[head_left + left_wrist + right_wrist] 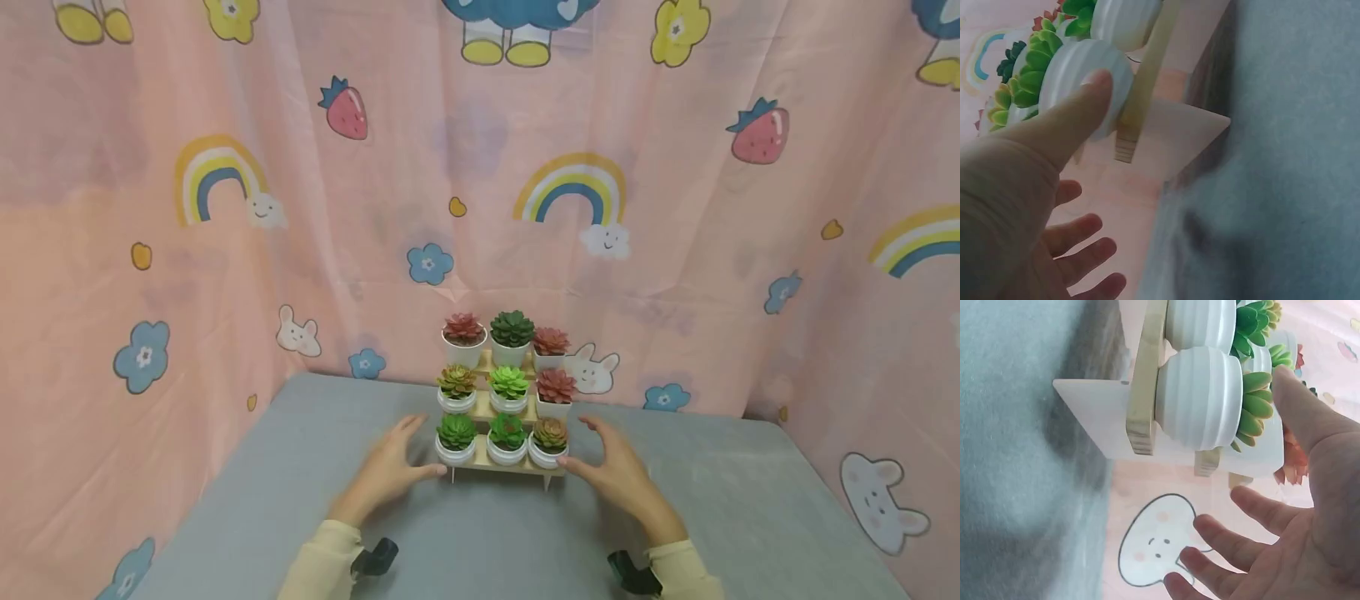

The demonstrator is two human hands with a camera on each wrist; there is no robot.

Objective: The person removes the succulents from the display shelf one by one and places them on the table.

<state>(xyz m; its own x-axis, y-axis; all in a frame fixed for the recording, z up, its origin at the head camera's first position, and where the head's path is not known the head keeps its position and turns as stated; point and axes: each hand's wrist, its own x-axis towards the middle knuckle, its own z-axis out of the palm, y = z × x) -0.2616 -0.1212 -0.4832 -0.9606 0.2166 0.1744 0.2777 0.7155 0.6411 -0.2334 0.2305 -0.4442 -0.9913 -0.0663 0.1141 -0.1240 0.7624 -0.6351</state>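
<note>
A three-tier stand with pale wooden shelves and white end supports holds several small potted artificial succulents. My left hand is spread at the stand's left side, thumb toward the front-left pot with its green rosette. In the left wrist view, that thumb overlaps the white ribbed pot, while the other fingers are apart beside the stand. On the other side, my right hand is spread, its thumb tip right at the front-right pot. The right wrist view shows its fingers loosely bent, holding nothing.
The stand sits near the back of a grey-covered table. A pink printed curtain hangs right behind and along both sides. The upper tiers carry red, dark green and bright green succulents in white pots.
</note>
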